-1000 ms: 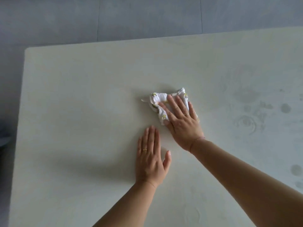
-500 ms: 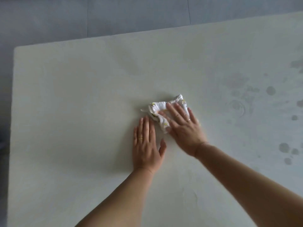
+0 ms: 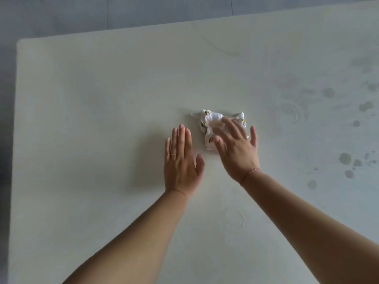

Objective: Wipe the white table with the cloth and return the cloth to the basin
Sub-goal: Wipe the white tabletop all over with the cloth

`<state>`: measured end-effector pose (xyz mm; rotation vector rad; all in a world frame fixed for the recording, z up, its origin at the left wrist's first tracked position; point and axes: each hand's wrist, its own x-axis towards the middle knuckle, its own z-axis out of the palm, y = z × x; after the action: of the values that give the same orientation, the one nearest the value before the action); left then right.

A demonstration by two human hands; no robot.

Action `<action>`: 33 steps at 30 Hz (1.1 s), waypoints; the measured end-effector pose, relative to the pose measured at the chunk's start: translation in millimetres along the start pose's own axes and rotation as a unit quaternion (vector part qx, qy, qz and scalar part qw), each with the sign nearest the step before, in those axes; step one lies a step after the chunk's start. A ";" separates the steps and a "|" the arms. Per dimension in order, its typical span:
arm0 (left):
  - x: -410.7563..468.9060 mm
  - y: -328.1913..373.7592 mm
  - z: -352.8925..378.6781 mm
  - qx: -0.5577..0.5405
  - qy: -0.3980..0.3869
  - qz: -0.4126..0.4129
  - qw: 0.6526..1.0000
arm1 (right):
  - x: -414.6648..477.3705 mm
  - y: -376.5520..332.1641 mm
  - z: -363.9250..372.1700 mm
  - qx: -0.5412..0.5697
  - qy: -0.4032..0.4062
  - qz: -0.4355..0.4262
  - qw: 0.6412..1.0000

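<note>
Pressing flat on the white desk (image 3: 82,119), the left hand (image 3: 180,160) sits palm down with its fingers (image 3: 181,138) stretched out straight and close together, gripping nothing, a thin gold ring (image 3: 173,154) on one of them. Just to its right, apart from it by a small strip of bare desk, lies the cloth (image 3: 211,121), a crumpled white bundle with small yellow and dark prints. Over the cloth comes the right hand (image 3: 238,152), fingers (image 3: 231,130) spread wide and laid flat on top of the bundle's right and near part, pushing down on it rather than curling around it; the hand looks slightly blurred. A thin red cord (image 3: 251,173) circles that wrist. Further right, the desk shows wet marks: a faint ring (image 3: 290,113) beyond the cloth, then a scatter of dark round droplets (image 3: 345,158) toward the right edge. Past the far edge of the desk, grey floor (image 3: 82,15) runs across the top.
</note>
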<state>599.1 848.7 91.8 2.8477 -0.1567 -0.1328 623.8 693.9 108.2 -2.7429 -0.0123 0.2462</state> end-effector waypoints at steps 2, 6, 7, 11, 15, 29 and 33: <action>-16.3 3.2 1.0 -0.006 0.006 0.011 1.000 | 14.7 -2.8 -5.2 0.011 0.061 0.024 0.998; -58.3 8.4 11.1 -0.005 -0.024 0.029 0.999 | 23.2 -0.9 13.8 -0.077 -0.023 -0.015 0.997; -66.7 7.2 13.3 0.000 -0.031 0.028 0.999 | 25.5 7.1 15.1 -0.099 -0.028 -0.032 0.994; -81.6 1.7 17.7 0.021 -0.039 0.030 0.999 | 44.8 43.9 3.6 -0.116 -0.004 -0.023 0.993; -80.4 1.6 19.5 0.021 -0.039 0.026 0.999 | 44.8 36.4 9.4 -0.096 0.018 0.084 0.992; -83.5 0.7 21.0 0.027 -0.030 0.028 0.999 | -22.5 47.1 12.5 -0.093 0.013 0.132 0.987; -82.6 3.2 19.7 0.002 0.002 0.025 1.000 | -78.1 -17.8 47.3 -0.098 -0.020 0.034 0.994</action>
<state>515.0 850.2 80.1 2.8444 -0.2260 -0.1160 539.1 724.9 85.1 -2.9362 0.0487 0.3342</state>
